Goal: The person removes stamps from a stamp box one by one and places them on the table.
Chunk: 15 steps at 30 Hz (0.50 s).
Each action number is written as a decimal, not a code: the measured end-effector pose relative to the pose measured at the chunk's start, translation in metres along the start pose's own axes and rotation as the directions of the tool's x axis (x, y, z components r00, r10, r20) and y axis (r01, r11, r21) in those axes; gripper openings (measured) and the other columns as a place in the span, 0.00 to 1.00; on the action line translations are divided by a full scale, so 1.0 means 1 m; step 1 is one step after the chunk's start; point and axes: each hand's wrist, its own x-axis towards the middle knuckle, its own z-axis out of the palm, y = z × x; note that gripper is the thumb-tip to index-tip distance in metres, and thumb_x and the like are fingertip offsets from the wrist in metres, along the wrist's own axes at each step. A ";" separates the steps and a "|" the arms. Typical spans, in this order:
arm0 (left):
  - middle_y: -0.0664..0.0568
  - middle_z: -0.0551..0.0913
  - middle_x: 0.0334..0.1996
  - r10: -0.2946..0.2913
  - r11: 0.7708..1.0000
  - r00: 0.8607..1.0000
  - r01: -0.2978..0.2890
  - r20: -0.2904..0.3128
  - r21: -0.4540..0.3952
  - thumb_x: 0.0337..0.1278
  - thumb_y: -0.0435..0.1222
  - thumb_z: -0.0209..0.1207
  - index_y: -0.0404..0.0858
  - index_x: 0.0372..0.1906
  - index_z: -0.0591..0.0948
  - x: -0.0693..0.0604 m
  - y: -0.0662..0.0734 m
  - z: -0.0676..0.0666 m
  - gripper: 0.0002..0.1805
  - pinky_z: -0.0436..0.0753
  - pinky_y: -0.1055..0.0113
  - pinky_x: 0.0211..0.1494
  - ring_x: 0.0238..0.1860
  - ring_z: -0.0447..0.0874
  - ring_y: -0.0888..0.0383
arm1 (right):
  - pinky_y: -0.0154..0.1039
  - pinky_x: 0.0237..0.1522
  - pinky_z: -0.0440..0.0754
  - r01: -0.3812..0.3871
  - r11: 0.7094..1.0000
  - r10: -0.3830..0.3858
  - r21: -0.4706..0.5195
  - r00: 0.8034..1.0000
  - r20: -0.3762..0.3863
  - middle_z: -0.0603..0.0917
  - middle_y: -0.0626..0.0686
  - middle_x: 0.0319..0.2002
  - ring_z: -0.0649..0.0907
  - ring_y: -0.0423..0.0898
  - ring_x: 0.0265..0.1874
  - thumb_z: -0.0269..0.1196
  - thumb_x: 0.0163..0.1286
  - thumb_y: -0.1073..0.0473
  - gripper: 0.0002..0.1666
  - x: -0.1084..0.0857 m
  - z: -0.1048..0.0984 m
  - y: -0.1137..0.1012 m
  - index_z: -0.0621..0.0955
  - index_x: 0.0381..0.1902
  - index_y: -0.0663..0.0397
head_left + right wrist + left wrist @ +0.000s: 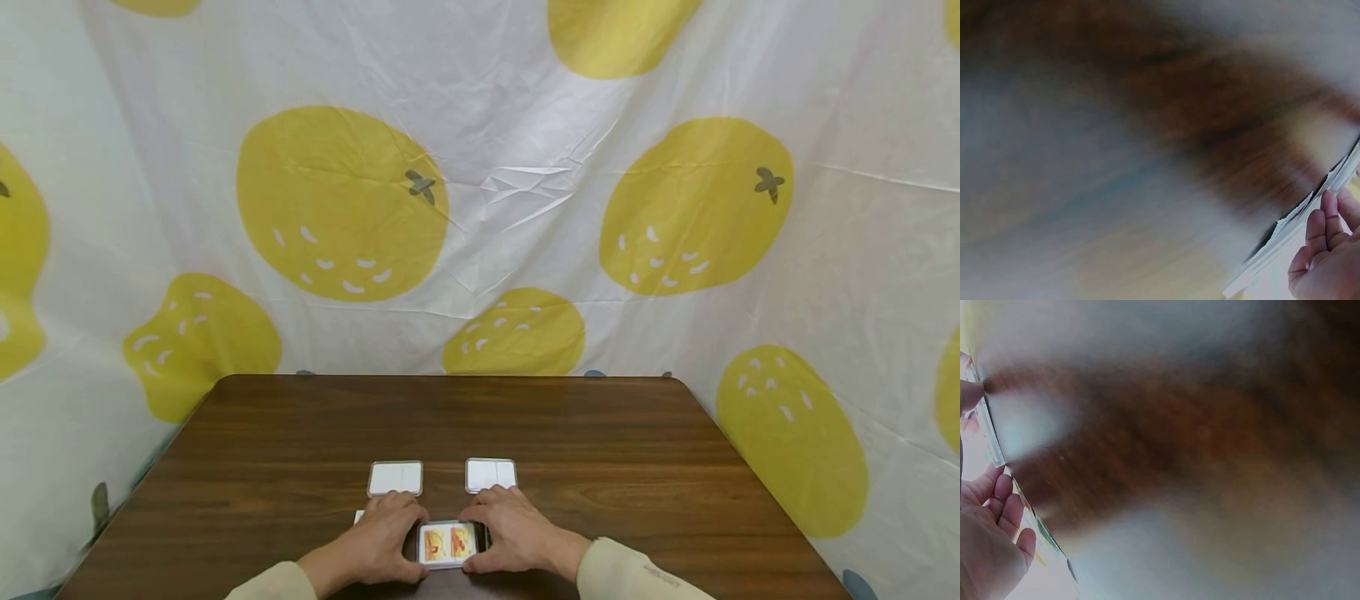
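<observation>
A flat clear case [447, 544] with two yellow-and-orange pictures faces up near the table's front edge. My left hand [386, 537] grips its left end, thumb at the near corner and fingers at the far one. From the other side, my right hand [517, 533] holds the right end the same way. A dark strip shows between the case and the right palm. In the left wrist view, the case's thin edge [991, 428] runs between thumb and fingers. The right wrist view shows my right fingers [1316, 231] beside thin white layered edges; what these belong to is unclear.
Beyond my hands lie two white rectangular pieces with clear borders, one on the left [395, 478] and one on the right [491, 474]. A white corner [359, 517] peeks out by the left hand. The brown wooden table [600, 433] meets a fruit-print cloth [525, 208] behind.
</observation>
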 end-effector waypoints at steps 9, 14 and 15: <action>0.60 0.72 0.42 -0.012 0.997 0.999 0.015 -0.032 0.079 0.36 0.56 0.72 0.45 0.42 0.78 0.000 -0.002 0.003 0.28 0.68 0.48 0.55 0.47 0.70 0.57 | 0.38 0.47 0.71 0.007 0.999 -0.008 -0.035 1.000 -0.010 0.80 0.42 0.49 0.75 0.39 0.48 0.70 0.54 0.33 0.33 0.002 0.001 -0.001 0.83 0.54 0.41; 0.61 0.72 0.42 -0.006 0.996 0.999 0.008 -0.032 0.084 0.35 0.55 0.72 0.45 0.41 0.77 0.000 -0.002 0.004 0.28 0.68 0.49 0.55 0.46 0.69 0.58 | 0.35 0.46 0.70 0.027 0.998 -0.027 -0.060 1.000 -0.012 0.80 0.42 0.49 0.75 0.38 0.49 0.70 0.54 0.33 0.33 0.003 0.001 -0.001 0.83 0.53 0.42; 0.61 0.72 0.42 -0.005 0.996 1.000 0.008 -0.031 0.087 0.34 0.55 0.72 0.45 0.41 0.77 0.000 -0.002 0.005 0.28 0.68 0.50 0.55 0.46 0.69 0.59 | 0.35 0.46 0.70 0.028 0.998 -0.029 -0.060 1.000 -0.009 0.80 0.42 0.49 0.75 0.38 0.49 0.70 0.54 0.33 0.33 0.003 0.001 -0.001 0.83 0.53 0.42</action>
